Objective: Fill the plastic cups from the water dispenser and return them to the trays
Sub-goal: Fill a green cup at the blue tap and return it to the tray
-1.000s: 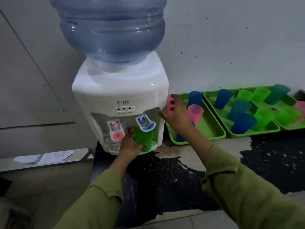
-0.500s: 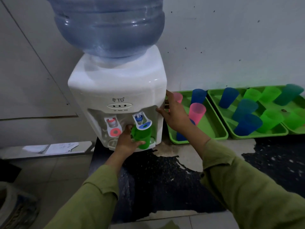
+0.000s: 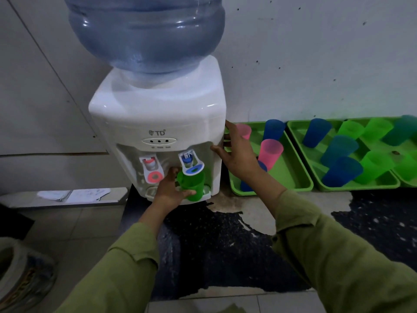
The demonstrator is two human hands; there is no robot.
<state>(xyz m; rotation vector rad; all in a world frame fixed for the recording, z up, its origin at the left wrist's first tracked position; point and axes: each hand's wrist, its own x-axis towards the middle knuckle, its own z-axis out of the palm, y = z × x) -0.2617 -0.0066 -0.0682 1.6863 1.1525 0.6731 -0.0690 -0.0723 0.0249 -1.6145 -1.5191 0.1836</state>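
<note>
Left hand (image 3: 168, 193) grips a translucent green plastic cup (image 3: 191, 185) under the white water dispenser's (image 3: 158, 123) blue-lever tap (image 3: 190, 164), while the right hand (image 3: 237, 154) rests open-fingered against the dispenser's side.

Bottle (image 3: 146, 30): top cut off by the upper edge.
Green cup (image 3: 192, 184): left side covered by the left grip (image 3: 171, 191); water level inside cannot be told.
Blue cup (image 3: 246, 186): mostly hidden behind the right grip (image 3: 239, 154) and wrist; two bits show.
Far-right tray (image 3: 409, 185): cut by the right edge; cup count there unknown.
Panel labels (image 3: 159, 147): too small to read.
Papers (image 3: 76, 195): writing illegible.
Lower-left object (image 3: 22, 279): dim, cropped, unidentified.
</note>
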